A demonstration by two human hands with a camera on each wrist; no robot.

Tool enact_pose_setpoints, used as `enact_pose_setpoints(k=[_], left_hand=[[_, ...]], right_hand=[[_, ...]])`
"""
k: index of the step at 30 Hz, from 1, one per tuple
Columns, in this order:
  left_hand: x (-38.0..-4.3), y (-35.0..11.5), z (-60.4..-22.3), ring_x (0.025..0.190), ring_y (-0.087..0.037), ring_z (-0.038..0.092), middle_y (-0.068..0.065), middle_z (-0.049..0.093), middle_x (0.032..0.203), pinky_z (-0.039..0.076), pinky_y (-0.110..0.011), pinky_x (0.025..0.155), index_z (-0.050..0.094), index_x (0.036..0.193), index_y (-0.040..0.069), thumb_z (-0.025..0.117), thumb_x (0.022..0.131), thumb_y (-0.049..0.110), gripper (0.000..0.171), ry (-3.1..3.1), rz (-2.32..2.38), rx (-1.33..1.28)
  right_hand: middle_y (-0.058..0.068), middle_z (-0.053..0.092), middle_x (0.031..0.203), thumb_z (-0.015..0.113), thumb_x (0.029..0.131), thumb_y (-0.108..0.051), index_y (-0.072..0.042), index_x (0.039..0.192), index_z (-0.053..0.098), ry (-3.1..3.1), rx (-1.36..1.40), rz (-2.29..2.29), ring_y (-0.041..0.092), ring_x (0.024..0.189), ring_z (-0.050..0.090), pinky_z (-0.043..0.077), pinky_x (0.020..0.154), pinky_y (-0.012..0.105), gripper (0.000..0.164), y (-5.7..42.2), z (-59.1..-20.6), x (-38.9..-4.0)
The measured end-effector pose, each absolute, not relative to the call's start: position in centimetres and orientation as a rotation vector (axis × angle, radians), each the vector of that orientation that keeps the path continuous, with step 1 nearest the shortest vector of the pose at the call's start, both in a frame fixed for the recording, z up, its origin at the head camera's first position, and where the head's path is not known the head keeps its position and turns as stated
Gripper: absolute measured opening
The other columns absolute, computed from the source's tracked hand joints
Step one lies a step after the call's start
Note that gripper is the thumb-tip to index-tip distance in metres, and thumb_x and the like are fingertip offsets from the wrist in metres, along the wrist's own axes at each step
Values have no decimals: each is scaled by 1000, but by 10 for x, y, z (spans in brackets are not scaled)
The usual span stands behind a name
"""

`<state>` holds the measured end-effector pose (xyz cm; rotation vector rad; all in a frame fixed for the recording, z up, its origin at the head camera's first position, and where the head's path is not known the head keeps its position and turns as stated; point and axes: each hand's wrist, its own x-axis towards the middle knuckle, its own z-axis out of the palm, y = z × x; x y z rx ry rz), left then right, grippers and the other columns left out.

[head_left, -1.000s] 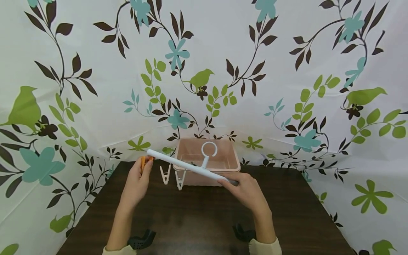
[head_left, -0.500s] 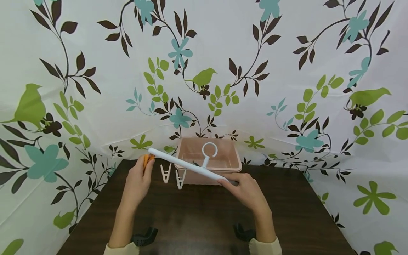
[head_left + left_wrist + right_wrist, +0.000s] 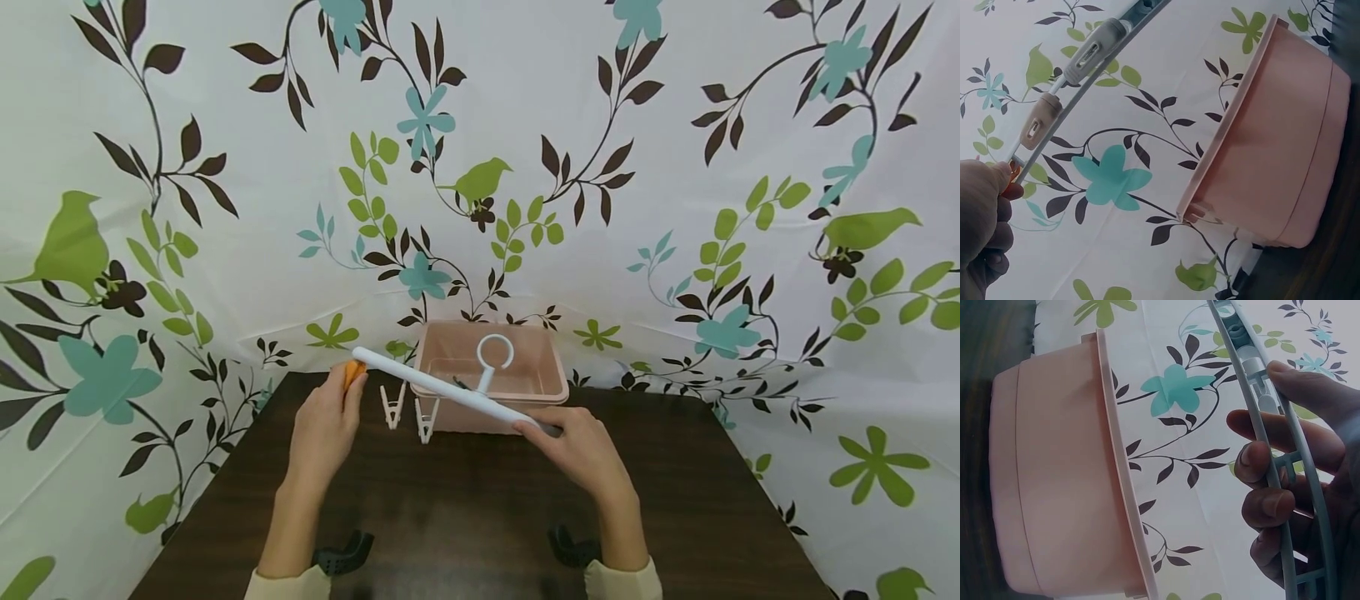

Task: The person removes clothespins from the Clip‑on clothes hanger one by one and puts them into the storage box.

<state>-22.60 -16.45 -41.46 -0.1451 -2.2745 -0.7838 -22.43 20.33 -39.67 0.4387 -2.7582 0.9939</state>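
Observation:
A light blue clip hanger [image 3: 442, 388] with a ring-shaped hook [image 3: 496, 352] is held up, its bar slanting down to the right. My right hand [image 3: 579, 443] grips the bar's right end; in the right wrist view its fingers [image 3: 1269, 506] curl round the open underside frame. At the other end, my left hand [image 3: 324, 429] pinches an orange clip [image 3: 354, 372] between thumb and fingertips, right at the bar's tip. Two pale clips [image 3: 392, 408] hang beside it. The left wrist view shows a beige clip [image 3: 1041, 121] and a whitish clip [image 3: 1095, 51] along the bar.
A pink plastic basin [image 3: 487, 418] stands at the back of the dark wooden table [image 3: 465, 508], behind the hanger. Two black objects [image 3: 343, 553] lie near the front by the forearms. A patterned cloth [image 3: 480, 100] with leaves and birds surrounds the table.
My left hand has shifted slightly to the right, and the orange clip in it has turned closer to the bar's tip. The right hand and the hanger stay nearly still.

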Motion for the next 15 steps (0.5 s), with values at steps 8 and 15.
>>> enact_pose_setpoints(k=[8, 15], left_hand=[[-229, -161, -412, 57, -27, 45, -7, 49, 66, 33, -37, 51, 59, 105, -1, 68, 106, 11, 16, -2211, -683, -185], [-228, -159, -416, 54, -25, 37, -6, 51, 63, 29, -34, 51, 61, 106, -2, 74, 103, 12, 19, -2194, -527, -174]], right_hand=[[-19, 75, 90, 72, 94, -69, -49, 117, 80, -2765, 441, 1021, 13, 68, 56, 44, 62, 32, 31, 205, -392, -224], [-17, 76, 94, 72, 94, -68, -49, 120, 80, -2780, 434, 1056, 17, 70, 59, 45, 63, 33, 34, 207, -393, -222]])
